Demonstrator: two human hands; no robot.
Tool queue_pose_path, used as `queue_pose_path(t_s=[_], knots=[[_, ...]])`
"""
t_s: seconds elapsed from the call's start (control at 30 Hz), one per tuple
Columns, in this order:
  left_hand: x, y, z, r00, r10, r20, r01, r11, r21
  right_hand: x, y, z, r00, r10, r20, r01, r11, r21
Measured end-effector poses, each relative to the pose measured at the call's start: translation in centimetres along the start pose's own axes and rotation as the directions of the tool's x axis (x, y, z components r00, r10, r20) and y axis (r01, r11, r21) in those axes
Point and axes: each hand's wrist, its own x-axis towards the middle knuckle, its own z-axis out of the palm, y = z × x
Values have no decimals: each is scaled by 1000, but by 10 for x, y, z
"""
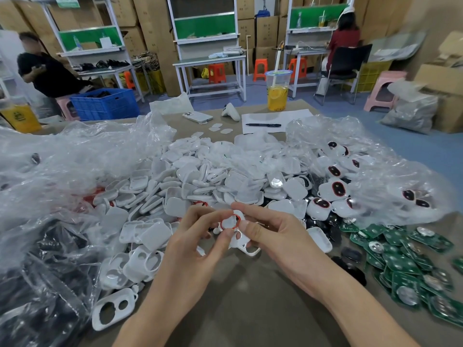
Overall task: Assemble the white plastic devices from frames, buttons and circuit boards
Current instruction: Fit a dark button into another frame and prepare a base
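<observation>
1. Over the table [250, 301], just before the white pile, a frame [246, 245] is held between both hands.
2. Left hand [198, 239]: thumb and forefinger pinched on a red ring [231, 221] at the frame's opening.
3. Right hand [273, 236]: fingers curled round the frame, thumb beside the ring.
4. Step judged: ring being seated (flushness cannot be told).
5. Next: even pressure is called for, then a board [398, 262] from the right.

A white frame [242, 242] with two round holes is held tilted at lower centre, a red ring [230, 221] at its upper hole; more empty frames [112, 309] lie at lower left; white shells [200, 176] heap mid-frame; green circuit boards [400, 261] overlap at lower right; black buttons [350, 269] lie beside them.
</observation>
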Motion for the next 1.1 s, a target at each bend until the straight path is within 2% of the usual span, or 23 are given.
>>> queue_pose_path(t_s=[0.3,0.53,0.6,0.73,1.1], knots=[[-1,2,1,995,-99,-3,99,994,-52,-2,-4,-1,1000,-4,22,3,1000,19],[-1,3,3,993,-115,-6,114,992,-54,-2,-4,0,999,16,31,-17,999,39],[0,2,5,989,-147,-5,146,982,-122,-2,-5,0,999,9,46,-11,999,52],[1,-2,5,975,-201,94,221,924,-311,-1,-4,-1,998,15,53,-20,996,85],[3,-8,5,955,-233,182,289,861,-418,0,0,-2,999,-1,45,-4,996,92]])
